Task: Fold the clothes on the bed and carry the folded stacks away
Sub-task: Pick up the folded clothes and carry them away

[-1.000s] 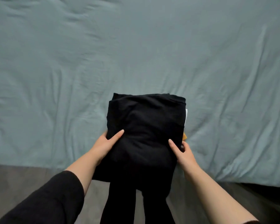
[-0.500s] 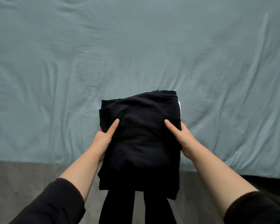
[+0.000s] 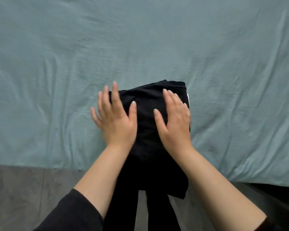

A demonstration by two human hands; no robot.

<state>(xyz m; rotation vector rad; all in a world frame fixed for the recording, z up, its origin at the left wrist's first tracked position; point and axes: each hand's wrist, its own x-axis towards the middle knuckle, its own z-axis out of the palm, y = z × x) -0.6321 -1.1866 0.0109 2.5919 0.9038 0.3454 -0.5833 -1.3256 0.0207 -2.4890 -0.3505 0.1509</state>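
I see the black folded stack [image 3: 148, 101] under 2 released hands: left hand [image 3: 115, 121] fingers straight across its left edge, right hand [image 3: 174, 125] fingers flat atop.

Grey floor [image 3: 18, 197] lower left; a dark ledge [image 3: 280, 197] lower right.

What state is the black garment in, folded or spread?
Folded: the black garment is a compact layered bundle at the edge of the bed.
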